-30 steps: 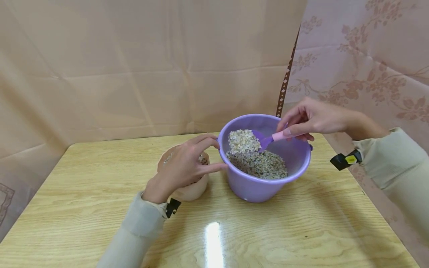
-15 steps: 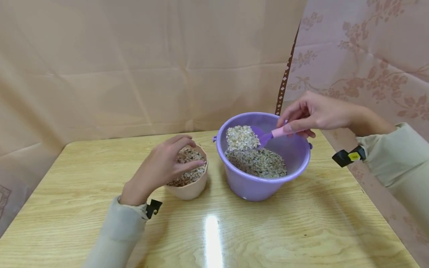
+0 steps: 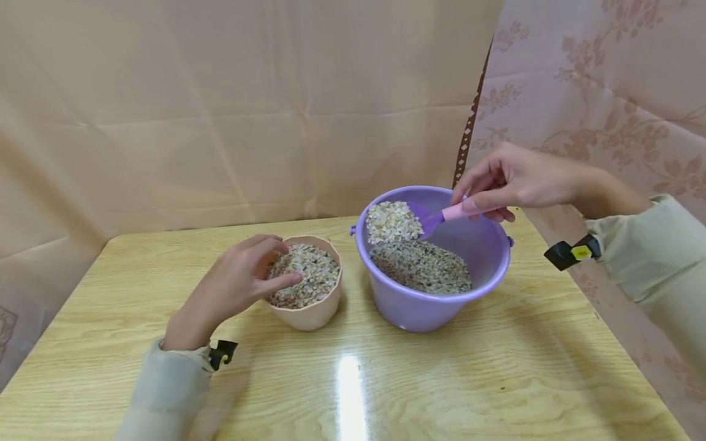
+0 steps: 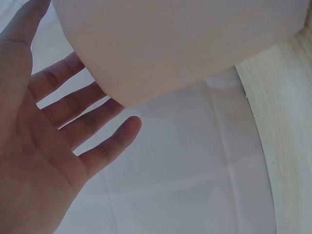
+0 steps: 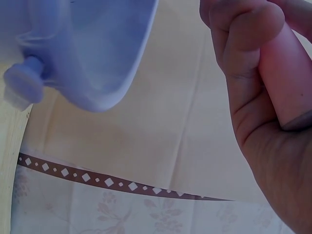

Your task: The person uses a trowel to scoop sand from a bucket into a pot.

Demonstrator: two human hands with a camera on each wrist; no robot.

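Scoop lifted, left hand pulled back.
I saw my left hand (image 3: 231,288), fingers loose, slide down-left off the cup (image 3: 309,306); my right hand (image 3: 513,184) pinched the loaded scoop (image 3: 410,220) over the bucket (image 3: 436,306), handle mostly hidden.

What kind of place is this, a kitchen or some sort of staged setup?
Most likely a staged tabletop setup, not a kitchen: a small wooden table is walled in by hung beige cloth and a floral curtain, with only a purple bucket and a pink bowl of gravel.

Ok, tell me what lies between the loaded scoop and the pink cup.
Head view: only the purple bucket's near rim separates the scoop from the cup.
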